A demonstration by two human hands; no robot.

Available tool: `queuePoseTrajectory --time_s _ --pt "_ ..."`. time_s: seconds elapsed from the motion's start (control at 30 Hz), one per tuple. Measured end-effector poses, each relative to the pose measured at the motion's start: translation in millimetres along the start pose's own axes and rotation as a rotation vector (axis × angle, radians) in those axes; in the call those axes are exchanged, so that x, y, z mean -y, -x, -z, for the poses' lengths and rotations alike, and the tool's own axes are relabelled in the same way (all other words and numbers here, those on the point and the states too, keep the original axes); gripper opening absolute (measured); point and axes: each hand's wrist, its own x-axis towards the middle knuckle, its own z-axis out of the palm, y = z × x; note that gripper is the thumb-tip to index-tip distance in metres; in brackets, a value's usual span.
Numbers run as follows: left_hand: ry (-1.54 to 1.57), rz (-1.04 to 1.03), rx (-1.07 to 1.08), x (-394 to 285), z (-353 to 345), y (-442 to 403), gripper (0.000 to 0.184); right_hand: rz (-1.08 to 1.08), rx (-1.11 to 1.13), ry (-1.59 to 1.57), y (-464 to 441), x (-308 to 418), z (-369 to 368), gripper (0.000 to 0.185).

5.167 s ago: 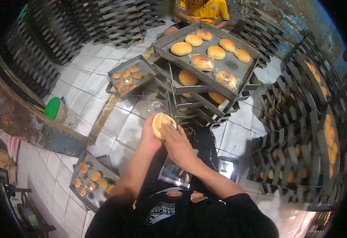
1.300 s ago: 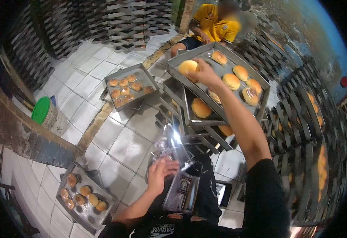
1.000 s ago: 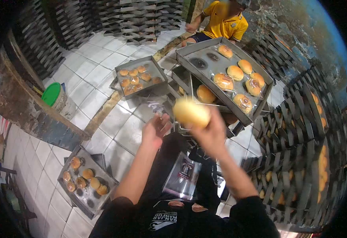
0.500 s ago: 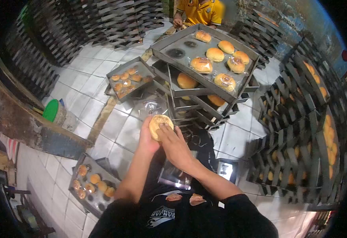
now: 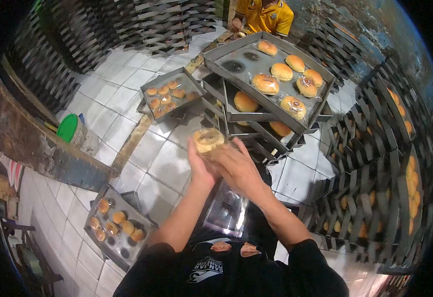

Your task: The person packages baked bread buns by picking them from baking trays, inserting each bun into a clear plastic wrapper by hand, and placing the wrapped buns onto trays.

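In front of my lap my left hand (image 5: 202,166) is closed round the lower left side of a round bun (image 5: 208,139). The bun seems to have clear plastic around it. My right hand (image 5: 237,166) lies against the bun's lower right edge, fingers together and partly over my left hand; its fingertips are partly hidden. A stack of clear printed bags (image 5: 226,210) rests on my lap. Ahead, the top tray (image 5: 236,47) of a staggered pile carries several buns, some bagged, and two dark round marks.
A small tray (image 5: 179,111) of bagged buns stands ahead left, another tray (image 5: 149,225) lower left. A green-lidded bucket (image 5: 84,138) is by a low wall (image 5: 48,146). Stacked bun trays (image 5: 364,173) fill the right. A person in a yellow shirt (image 5: 263,19) sits behind the pile.
Since a second ago the bun has come into both my hands. The clear bag seen on the floor ahead half a second ago is gone from there, and plastic now shows around the bun.
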Motion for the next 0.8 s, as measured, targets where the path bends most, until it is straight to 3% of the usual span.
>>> queuePoseTrajectory --time_s 0.03,0.13,0.17,0.27,0.33,0.37,0.4,0.43,0.5,0.53,0.6,0.63,0.67,0.7,0.77,0.8 --pt "0.093 0.148 0.022 -11.0 -2.8 2.8 0.074 0.024 -0.095 -0.189 -0.6 3.2 -1.9 0.022" --pt "0.119 0.161 0.12 -3.5 7.7 -6.2 0.079 -0.161 0.063 -0.335 16.2 2.0 -33.2 0.011" --pt "-0.037 0.172 0.048 -4.3 15.3 -12.4 0.077 -0.332 0.204 -0.51 24.7 -0.3 -32.1 0.01" --pt "0.061 0.127 0.077 -22.6 49.2 -36.4 0.074 -0.305 0.293 -1.056 34.9 25.1 -10.9 0.014" --pt "-0.296 -0.174 0.304 -26.9 69.9 -38.5 0.071 -0.283 0.344 -1.406 42.3 35.1 -5.2 0.017" --pt "-0.155 -0.064 0.199 -25.3 77.3 -41.5 0.072 -0.297 0.09 -1.081 32.5 25.3 -15.5 0.019" --pt "-0.016 0.047 0.096 -24.5 78.7 -39.6 0.072 -0.282 0.006 -0.89 28.0 13.6 -31.0 0.021" --pt "0.308 0.2 0.622 -13.8 88.2 -41.0 0.074 -0.286 -0.076 -0.694 23.4 1.9 -46.5 0.023" --pt "0.047 0.195 0.111 -4.3 72.5 -39.0 0.074 -0.265 0.073 -0.589 28.8 -11.4 -65.2 0.025" --pt "-0.083 0.186 -0.142 -4.0 64.0 -37.4 0.075 -0.289 0.247 -0.879 31.7 -4.6 -52.1 0.025" --pt "-0.406 -0.169 0.099 -20.0 69.0 -21.0 0.07 -0.322 0.621 -1.455 41.3 23.0 -10.4 0.024" --pt "-0.165 -0.057 0.031 -33.3 76.2 -30.2 0.068 -0.407 0.61 -1.719 43.5 37.6 0.2 0.021" --pt "0.075 0.06 -0.038 -38.4 82.2 -37.4 0.066 -0.4 0.361 -1.418 37.4 31.3 -6.8 0.021" --pt "0.076 0.031 -0.14 -39.9 71.2 -30.8 0.062 -0.39 0.123 -1.11 28.3 21.1 -22.0 0.021" --pt "-0.038 0.073 -0.079 -12.7 74.7 -38.9 0.061 -0.533 0.104 -0.884 23.7 8.3 -45.5 0.023" --pt "-0.094 0.103 -0.059 -0.5 78.0 -37.2 0.06 -0.514 0.203 -0.968 26.4 13.3 -40.0 0.024"
